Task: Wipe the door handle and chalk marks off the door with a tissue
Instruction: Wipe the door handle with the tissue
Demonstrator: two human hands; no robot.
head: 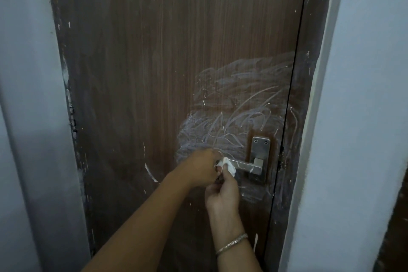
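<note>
Reaching in from the near side, both hands meet at the free left end of the handle (245,164), low on the right part of the brown door (143,62). The right hand (223,192) comes up from below with its fingers curled, pinching a small crumpled white tissue (228,166) that is pressed against the tip of the metal lever. The left hand (203,168) comes across from the lower left, its back towards me and its fingers curled in at the left edge of the tissue; from where I look I cannot tell whether it grips the tissue, the lever tip or nothing. A thin metal bangle (231,244) sits on the right wrist. The lever runs level to the right into a steel plate (261,150) screwed to the door close to its right edge. White chalk marks (231,117) spread over the wood above and to the left of the plate as a broad smeared patch crossed by sharper scribbled lines, and fainter smears show below the lever. A single curved chalk stroke (151,173) lies apart, to the left of the hands. The dark frame (309,95) on the right is flecked with white, and pale walls (26,95) stand on either side.
</note>
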